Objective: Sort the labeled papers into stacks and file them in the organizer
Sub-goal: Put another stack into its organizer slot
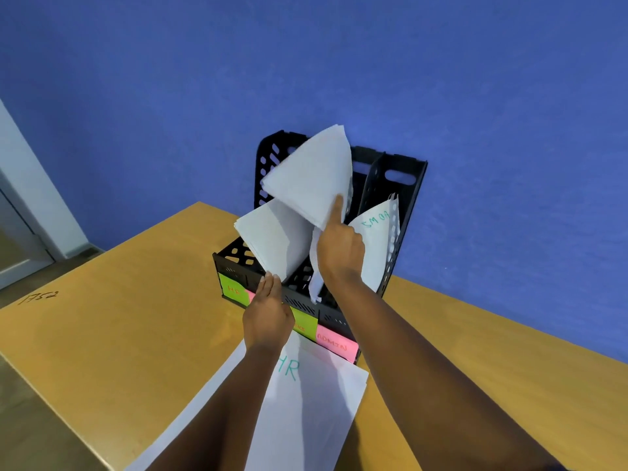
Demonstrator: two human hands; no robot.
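A black organizer (404,185) with upright dividers stands on a wooden table (112,321), close to a blue wall (306,62). On its front edge there are coloured labels: a green one (232,288) at the left, a second green one (304,322) partly hidden behind the left hand, and a pink label (336,346) with the word ADMIN. The right hand (339,251) is raised over the organizer and holds a stack of white papers (312,178); its forefinger is stretched out along the front of the sheets, while the other fingers are curled around the lower part of the stack, which bends and hangs down toward a middle compartment. The upper part of this stack fans out above the organizer. The left hand (268,314) is at the front edge of the organizer with its fingers straight and together, touching the lower corner of another stack (272,239) that leans to the left in a left compartment. In the right compartment stands a sheet (375,246) with green letters, seen upside down. On the table in front of the organizer, under both forearms, lie more white papers (316,402); the top one carries the green letters HR. Dark digits (39,297) are written on the table at the left
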